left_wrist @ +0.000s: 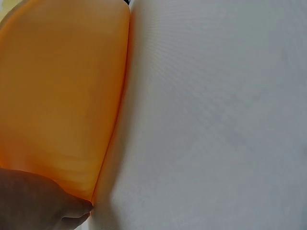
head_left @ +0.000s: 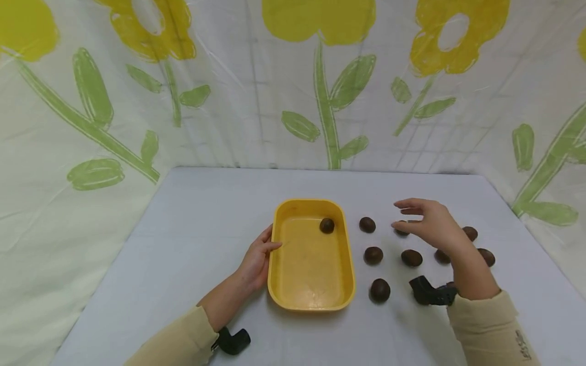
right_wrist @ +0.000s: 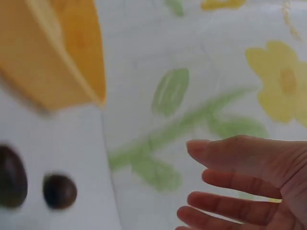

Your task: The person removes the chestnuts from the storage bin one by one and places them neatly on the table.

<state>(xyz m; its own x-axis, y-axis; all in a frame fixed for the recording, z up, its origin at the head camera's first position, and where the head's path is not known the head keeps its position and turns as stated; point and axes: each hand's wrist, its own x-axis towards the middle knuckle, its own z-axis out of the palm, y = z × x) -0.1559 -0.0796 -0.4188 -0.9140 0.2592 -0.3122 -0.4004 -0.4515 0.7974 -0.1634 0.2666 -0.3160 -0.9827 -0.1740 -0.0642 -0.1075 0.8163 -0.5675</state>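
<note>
A: Nuts — where?
B: One in yellow tray (head_left: 311, 300), far right corner: nut (head_left: 327, 225). Rest on desk (head_left: 183, 244) right of tray, loose rows, apart from each other. Nearest tray: (head_left: 367, 224), (head_left: 373, 255), (head_left: 379, 290). Some part hidden behind right forearm.

A: Right hand?
B: Right hand (head_left: 432, 223) above desk, over nut (head_left: 403, 228) at fingertips. Grip slack, fingers loosely spread, holding nothing. Wrist view confirms: fingers (right_wrist: 225, 201) apart, empty; two dark nuts blurred lower left.

A: Left?
B: Left hand (head_left: 257, 262) against tray's left wall, fingers fairly straight, pressing on rim, not wrapped round. Left wrist view: tray wall (left_wrist: 62, 96) filling frame, fingertip (left_wrist: 76, 211) touching its lower edge.

A: Tips for doing pickup well?
B: Judgement only: come straight down on the nut under fingertips, pinch w/ thumb + two fingers across short axis — round, smooth, prob. rolls if nudged sideways. Keep palm clear of neighbours near wrist. Left hand worth keeping firm on tray wall so tray stays put on the slick desk. Release low inside tray, away from nut already there, so no bounce over low wall.

A: Around?
B: Flower-print sheet (head_left: 320, 91) behind desk. Black wrist mounts on both arms.
</note>
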